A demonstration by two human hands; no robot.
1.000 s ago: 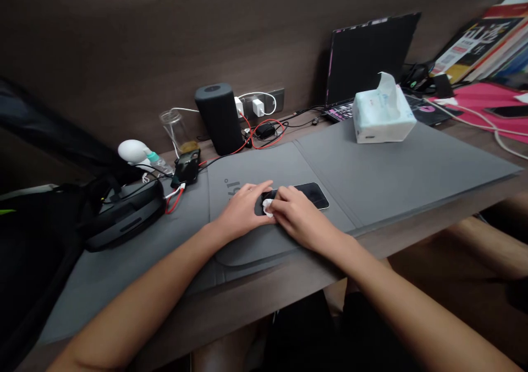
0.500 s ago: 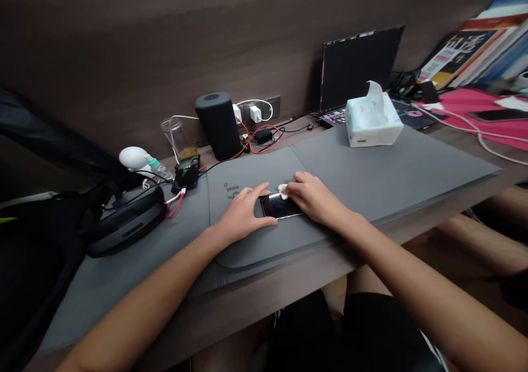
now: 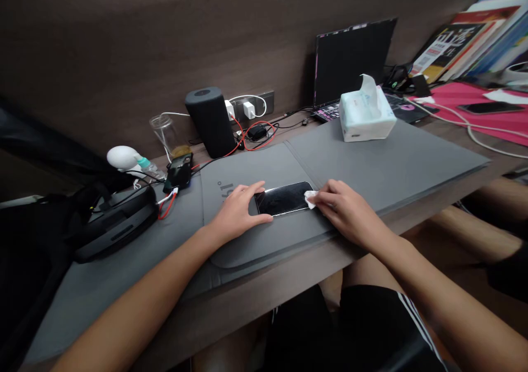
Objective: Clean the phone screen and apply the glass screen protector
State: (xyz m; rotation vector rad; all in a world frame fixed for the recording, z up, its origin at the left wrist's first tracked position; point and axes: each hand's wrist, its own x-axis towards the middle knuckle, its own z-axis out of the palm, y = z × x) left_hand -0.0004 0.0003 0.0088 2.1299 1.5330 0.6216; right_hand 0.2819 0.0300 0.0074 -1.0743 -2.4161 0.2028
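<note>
A smartphone [image 3: 284, 198] with a dark screen lies face up on the grey desk mat [image 3: 264, 240]. My left hand [image 3: 239, 210] braces its left end, thumb along the near edge and fingers at the far edge. Pinched in my right hand [image 3: 344, 207] is a crumpled white tissue [image 3: 310, 199], which touches the phone's right end. The fingertips of my right hand partly cover the tissue.
Behind stand a black speaker [image 3: 211, 123], a glass [image 3: 169, 135] and a laptop [image 3: 352, 64]. A tissue pack [image 3: 365, 122] sits on the mat. At left are a headset [image 3: 117, 223] and another phone [image 3: 179, 171] with cables. Another person's leg [image 3: 474, 232] shows at right.
My right hand has slid the tissue rightward along the screen to the phone's right end, uncovering most of the screen. My left hand stays at the left end. The view has shifted slightly.
</note>
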